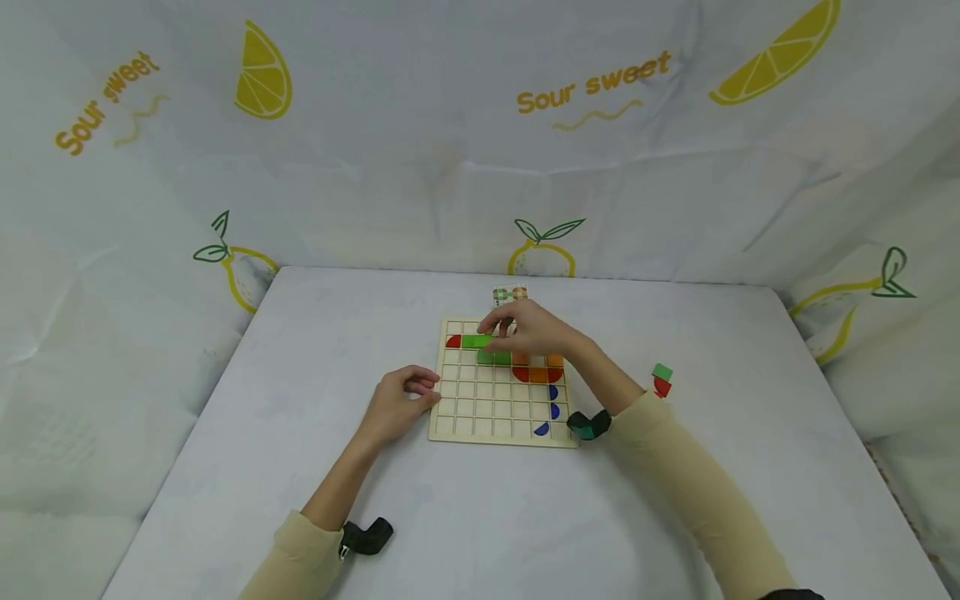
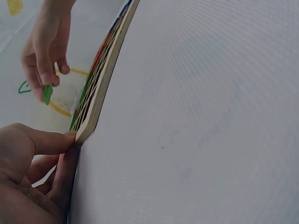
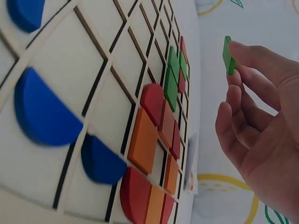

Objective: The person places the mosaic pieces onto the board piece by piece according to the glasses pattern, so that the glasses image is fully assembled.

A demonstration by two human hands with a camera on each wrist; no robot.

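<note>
A pale wooden grid board (image 1: pixel 467 408) lies on the white table. My left hand (image 1: pixel 401 402) pinches its left edge between thumb and fingers, as the left wrist view shows. Above the board's far rows, my right hand (image 1: pixel 534 329) holds a green square tile (image 3: pixel 228 57) between thumb and fingertips, apart from the board. Green squares (image 3: pixel 171 88), orange squares (image 3: pixel 143 140) and red rounded pieces (image 3: pixel 152 102) fill cells in the far and right part. Several blue half-round pieces (image 3: pixel 44 109) lie along the board's near right side. The right hand hides some far cells in the head view.
Loose on the table to the right are a green square (image 1: pixel 662 372) and red pieces (image 1: pixel 662 387). A small printed card (image 1: pixel 510 293) lies behind the board. A white cloth (image 1: pixel 420 167) with lemon prints hangs at the table's back.
</note>
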